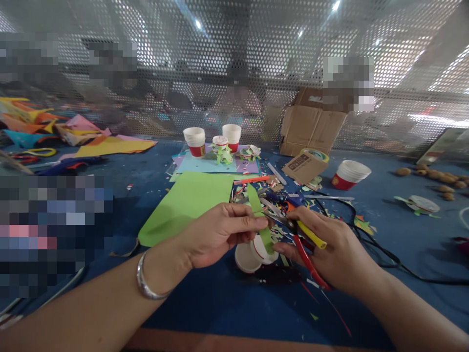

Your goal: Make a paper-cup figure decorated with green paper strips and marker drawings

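Observation:
My left hand [227, 227], with a silver bangle at its wrist, pinches a narrow strip of green paper [253, 196]. Scissors [309, 234] with one yellow and one red handle are gripped in my right hand [326, 239]. Their blades point left and meet the strip by my left fingertips; how far apart the blades are is hard to see. Cut white paper cup bottoms [247, 258] lie below my hands. A large green paper sheet [183, 205] rests on the blue table behind my left hand.
Paper scraps, a blue-handled tool and an orange marker [252, 180] clutter the middle. Stacked paper cups [194, 142] and small paper turtles [222, 152] stand behind. Right are a cardboard box [311, 127], more cups [351, 174] and a black cable [381, 252]. Coloured paper [113, 145] lies left.

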`<act>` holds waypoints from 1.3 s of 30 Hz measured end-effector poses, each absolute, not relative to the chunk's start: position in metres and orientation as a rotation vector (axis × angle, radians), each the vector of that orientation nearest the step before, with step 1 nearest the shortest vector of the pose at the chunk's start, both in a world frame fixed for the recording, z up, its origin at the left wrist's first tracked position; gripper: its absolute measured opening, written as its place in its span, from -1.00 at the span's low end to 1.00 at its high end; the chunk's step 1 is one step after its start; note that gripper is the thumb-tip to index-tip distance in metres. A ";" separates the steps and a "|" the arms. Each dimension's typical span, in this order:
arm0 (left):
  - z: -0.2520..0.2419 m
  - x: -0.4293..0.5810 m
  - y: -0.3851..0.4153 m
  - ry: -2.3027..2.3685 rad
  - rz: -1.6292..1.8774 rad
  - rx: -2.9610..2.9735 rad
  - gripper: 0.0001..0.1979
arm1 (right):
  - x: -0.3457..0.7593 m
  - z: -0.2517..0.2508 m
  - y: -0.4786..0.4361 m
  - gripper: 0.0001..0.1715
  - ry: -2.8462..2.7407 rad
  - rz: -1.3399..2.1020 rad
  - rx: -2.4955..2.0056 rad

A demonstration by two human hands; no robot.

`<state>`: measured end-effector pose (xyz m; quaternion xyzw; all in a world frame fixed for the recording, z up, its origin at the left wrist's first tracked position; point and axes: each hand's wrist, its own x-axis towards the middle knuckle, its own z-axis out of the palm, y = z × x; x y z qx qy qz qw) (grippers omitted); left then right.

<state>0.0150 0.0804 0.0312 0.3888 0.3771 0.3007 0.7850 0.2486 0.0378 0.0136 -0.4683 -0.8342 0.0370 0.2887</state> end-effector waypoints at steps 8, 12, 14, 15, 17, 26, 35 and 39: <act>0.030 0.014 0.079 0.800 0.594 0.985 -0.82 | 0.251 0.014 0.038 -0.62 -2.320 0.041 -1.204; 0.029 0.013 0.079 0.730 0.597 1.084 -0.82 | 0.250 0.016 0.038 -0.62 -2.343 0.045 -1.165; 0.028 0.013 0.079 0.702 0.619 1.135 -0.89 | 0.250 0.017 0.038 -0.62 -2.350 0.062 -1.161; 0.027 0.013 0.079 0.689 0.636 1.169 -0.90 | 0.249 0.018 0.038 -0.61 -2.354 0.073 -1.157; 0.027 0.013 0.080 0.675 0.670 1.243 -0.89 | 0.248 0.020 0.037 -0.61 -2.360 0.093 -1.152; 0.031 0.013 0.078 0.709 0.754 1.488 -0.86 | 0.248 0.024 0.033 -0.67 -2.371 0.147 -1.154; 0.029 0.014 0.075 0.685 0.744 1.442 -0.87 | 0.251 0.019 0.032 -0.67 -2.351 0.114 -1.113; 0.031 0.014 0.075 0.692 0.748 1.422 -0.86 | 0.251 0.018 0.034 -0.69 -2.313 0.063 -1.100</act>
